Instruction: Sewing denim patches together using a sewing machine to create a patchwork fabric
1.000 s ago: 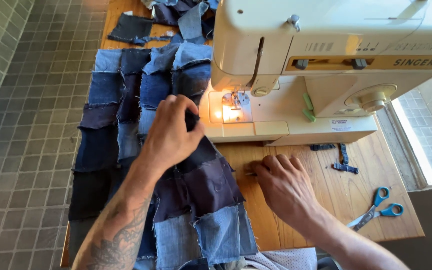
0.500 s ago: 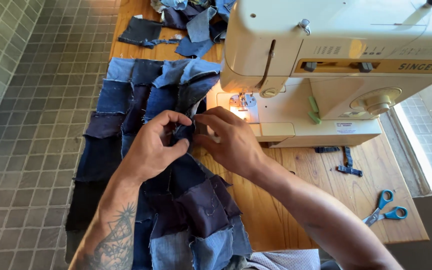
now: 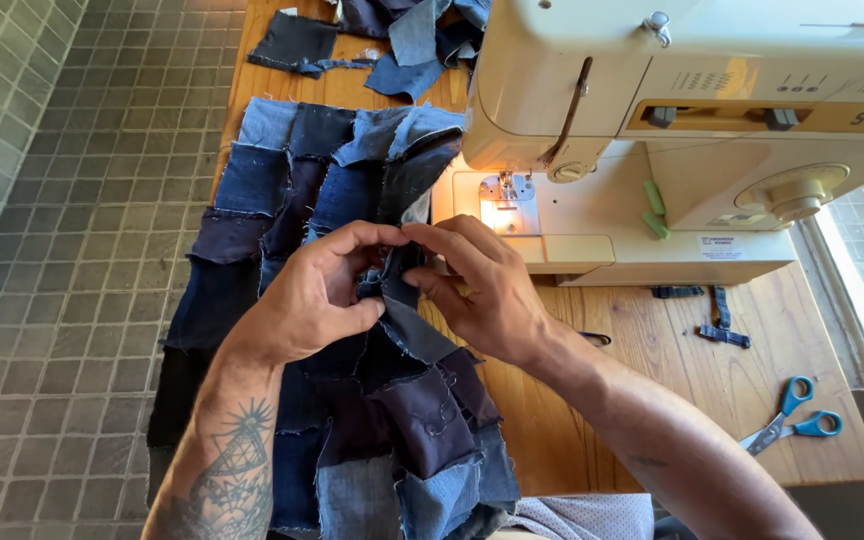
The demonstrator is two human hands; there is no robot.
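Head cam, only one view here. Both hands are now pinched onto the same fold of the denim patchwork [image 3: 352, 330], just in front of the sewing machine [image 3: 672, 130]. The left hand [image 3: 317, 295] is closed, thumb and fingers gripping the raised edge. The right hand [image 3: 477, 285] has come over from the bare wooden table [image 3: 592, 400], where it lay flat a second ago, and now grips that fold from the machine side. So the smoothing looks over and I'd guess the seam is being lined up. The patchwork itself runs from the table's near edge past the lit needle plate [image 3: 507, 205]. Blue scissors [image 3: 792, 415] sit well to the right of the machine's base, and loose denim scraps [image 3: 372, 45] lie behind the machine's left end.
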